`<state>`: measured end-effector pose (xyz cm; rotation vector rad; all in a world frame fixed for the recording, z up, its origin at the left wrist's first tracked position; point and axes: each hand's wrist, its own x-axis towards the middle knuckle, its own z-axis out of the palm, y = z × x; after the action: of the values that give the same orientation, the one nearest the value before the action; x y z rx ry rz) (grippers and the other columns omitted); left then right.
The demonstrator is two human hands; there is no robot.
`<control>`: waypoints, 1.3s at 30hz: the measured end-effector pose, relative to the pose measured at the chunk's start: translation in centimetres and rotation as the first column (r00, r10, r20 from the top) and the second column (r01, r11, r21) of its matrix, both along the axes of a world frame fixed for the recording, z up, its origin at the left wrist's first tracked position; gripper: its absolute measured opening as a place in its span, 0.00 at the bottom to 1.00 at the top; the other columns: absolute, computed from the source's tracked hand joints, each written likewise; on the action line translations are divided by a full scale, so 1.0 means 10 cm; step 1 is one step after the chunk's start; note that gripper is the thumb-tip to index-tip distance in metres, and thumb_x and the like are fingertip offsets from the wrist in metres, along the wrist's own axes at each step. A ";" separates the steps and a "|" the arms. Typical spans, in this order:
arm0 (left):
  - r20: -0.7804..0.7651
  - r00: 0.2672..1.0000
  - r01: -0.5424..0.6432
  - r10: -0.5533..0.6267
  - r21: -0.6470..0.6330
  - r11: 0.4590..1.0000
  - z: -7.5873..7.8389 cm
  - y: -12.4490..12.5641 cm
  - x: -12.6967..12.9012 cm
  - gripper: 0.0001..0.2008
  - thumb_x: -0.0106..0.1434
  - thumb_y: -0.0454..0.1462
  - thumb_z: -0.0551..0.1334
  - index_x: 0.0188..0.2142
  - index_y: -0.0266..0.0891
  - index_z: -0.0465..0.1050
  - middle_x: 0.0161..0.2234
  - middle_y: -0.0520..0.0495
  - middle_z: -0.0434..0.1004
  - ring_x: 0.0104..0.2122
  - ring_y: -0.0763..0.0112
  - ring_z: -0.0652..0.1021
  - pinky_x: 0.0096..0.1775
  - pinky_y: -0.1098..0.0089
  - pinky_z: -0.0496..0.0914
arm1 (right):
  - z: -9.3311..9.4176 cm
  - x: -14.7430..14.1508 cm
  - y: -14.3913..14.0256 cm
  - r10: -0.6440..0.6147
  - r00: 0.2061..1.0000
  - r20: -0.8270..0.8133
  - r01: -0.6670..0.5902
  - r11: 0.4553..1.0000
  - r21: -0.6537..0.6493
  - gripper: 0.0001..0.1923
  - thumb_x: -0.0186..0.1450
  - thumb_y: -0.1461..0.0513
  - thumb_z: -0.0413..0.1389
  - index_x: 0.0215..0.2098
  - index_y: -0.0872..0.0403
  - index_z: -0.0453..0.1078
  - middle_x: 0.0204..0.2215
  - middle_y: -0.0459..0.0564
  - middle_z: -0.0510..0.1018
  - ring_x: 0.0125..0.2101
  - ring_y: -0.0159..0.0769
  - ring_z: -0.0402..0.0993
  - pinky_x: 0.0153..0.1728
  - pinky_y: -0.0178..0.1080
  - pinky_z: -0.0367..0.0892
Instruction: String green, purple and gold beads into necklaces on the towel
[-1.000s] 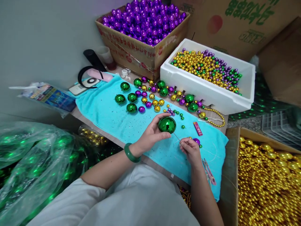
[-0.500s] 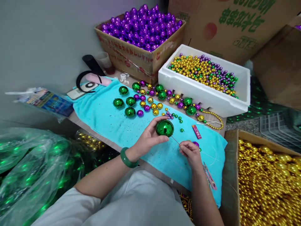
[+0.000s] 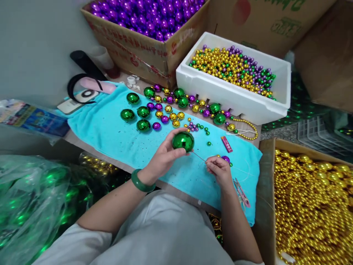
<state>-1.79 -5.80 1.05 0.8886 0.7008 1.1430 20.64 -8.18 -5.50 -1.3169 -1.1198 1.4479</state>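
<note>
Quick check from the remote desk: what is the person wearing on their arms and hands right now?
Both hands are bare, no gloves. The left hand has a smooth, solid green bangle around its wrist. The right hand shows no ring, watch or band. Both forearms are uncovered; a short white sleeve shows at the left upper arm, matching the white top. No markings are visible.

- I sit at a small bead-stringing workbench, more craft workshop than home.
- Beyond my left hand (image 3: 162, 158): a cardboard box (image 3: 143, 40) heaped with purple balls.
- Ahead of my right hand (image 3: 219, 171): a white foam tray (image 3: 228, 94) of mixed small beads.
- Right of that hand: a carton of gold beads (image 3: 311, 206).
- Under both hands: a turquoise towel (image 3: 110, 129) with sorted balls.
</note>
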 end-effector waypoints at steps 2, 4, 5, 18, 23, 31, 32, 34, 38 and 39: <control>-0.021 0.999 -0.034 0.033 -0.011 0.999 -0.04 0.01 0.00 0.28 0.58 0.41 0.69 0.56 0.49 0.64 0.52 0.46 0.72 0.45 0.65 0.76 0.46 0.64 0.71 | 0.01 -0.01 0.00 -0.021 0.999 0.025 0.020 1.000 0.022 0.11 0.54 0.53 0.63 0.25 0.53 0.73 0.14 0.43 0.68 0.15 0.27 0.58 0.18 0.33 0.56; -0.069 0.995 -0.074 0.077 0.051 0.996 -0.08 0.01 0.02 0.29 0.55 0.38 0.71 0.56 0.49 0.66 0.52 0.47 0.71 0.47 0.66 0.74 0.50 0.65 0.69 | 0.01 -0.03 -0.01 -0.054 0.997 0.051 0.052 0.998 0.041 0.11 0.54 0.53 0.63 0.24 0.53 0.73 0.14 0.43 0.68 0.16 0.27 0.58 0.18 0.33 0.56; -0.092 0.993 -0.066 0.073 0.074 0.995 -0.09 0.00 0.05 0.30 0.54 0.37 0.72 0.55 0.48 0.67 0.53 0.47 0.71 0.48 0.66 0.74 0.50 0.66 0.69 | 0.02 -0.04 -0.02 -0.063 0.997 0.055 0.060 0.997 0.043 0.11 0.54 0.53 0.62 0.25 0.53 0.73 0.14 0.43 0.68 0.16 0.27 0.58 0.18 0.33 0.56; -0.775 0.632 0.291 -0.009 0.227 0.930 -0.39 0.17 -0.02 0.31 0.56 0.42 0.70 0.59 0.46 0.67 0.57 0.41 0.66 0.56 0.55 0.69 0.54 0.58 0.69 | -0.03 -0.10 0.02 -0.207 0.978 -0.013 0.206 0.977 -0.055 0.11 0.52 0.55 0.63 0.26 0.53 0.70 0.15 0.42 0.69 0.15 0.25 0.58 0.16 0.31 0.52; -0.931 0.182 0.218 0.316 0.352 0.910 -0.59 0.46 -0.27 0.17 0.63 0.36 0.61 0.51 0.36 0.73 0.48 0.39 0.73 0.49 0.57 0.74 0.54 0.55 0.68 | -0.07 0.04 0.02 -0.292 0.957 0.000 0.291 0.954 -0.074 0.13 0.51 0.54 0.63 0.26 0.54 0.69 0.15 0.42 0.70 0.15 0.25 0.58 0.16 0.30 0.51; -0.933 0.111 0.431 0.342 0.355 0.829 -0.75 0.65 0.22 0.14 0.68 0.35 0.53 0.48 0.35 0.74 0.43 0.39 0.75 0.44 0.60 0.74 0.46 0.62 0.69 | -0.06 0.23 -0.04 -0.538 0.841 -0.057 0.533 0.842 -0.080 0.13 0.50 0.56 0.66 0.27 0.54 0.70 0.17 0.42 0.71 0.15 0.24 0.59 0.15 0.28 0.51; -0.933 0.123 0.491 0.337 0.353 0.797 -0.76 0.65 0.36 0.15 0.69 0.35 0.52 0.48 0.35 0.74 0.43 0.39 0.75 0.44 0.60 0.73 0.46 0.63 0.68 | -0.04 0.25 -0.05 -0.561 0.825 -0.063 0.557 0.827 -0.074 0.13 0.50 0.56 0.66 0.26 0.55 0.70 0.17 0.42 0.71 0.15 0.24 0.59 0.15 0.28 0.51; -0.936 0.134 0.583 0.326 0.340 0.738 -0.78 0.66 0.63 0.15 0.70 0.36 0.51 0.48 0.36 0.74 0.43 0.40 0.75 0.44 0.61 0.72 0.44 0.63 0.67 | 0.01 0.27 -0.05 -0.592 0.802 -0.074 0.589 0.806 -0.061 0.13 0.49 0.56 0.66 0.26 0.55 0.69 0.17 0.42 0.71 0.15 0.24 0.60 0.15 0.28 0.51; -0.930 0.048 0.641 0.365 0.309 0.703 -0.77 0.72 1.00 0.15 0.71 0.38 0.50 0.48 0.37 0.73 0.44 0.40 0.73 0.43 0.59 0.72 0.40 0.64 0.66 | 0.07 0.28 -0.08 -0.603 0.792 -0.091 0.603 0.797 -0.034 0.14 0.50 0.56 0.66 0.26 0.54 0.69 0.16 0.41 0.70 0.15 0.23 0.59 0.14 0.28 0.49; -0.923 0.011 0.623 0.384 0.307 0.720 -0.76 0.75 1.03 0.15 0.71 0.38 0.49 0.48 0.37 0.73 0.45 0.40 0.73 0.44 0.59 0.71 0.40 0.63 0.66 | 0.07 0.28 -0.09 -0.600 0.795 -0.089 0.600 0.799 -0.033 0.14 0.50 0.56 0.66 0.26 0.54 0.69 0.16 0.42 0.70 0.15 0.23 0.59 0.14 0.28 0.49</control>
<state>8.52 1.75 -6.51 2.5872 1.3247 0.2414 23.45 -9.10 -4.80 -1.4193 -0.5463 1.0144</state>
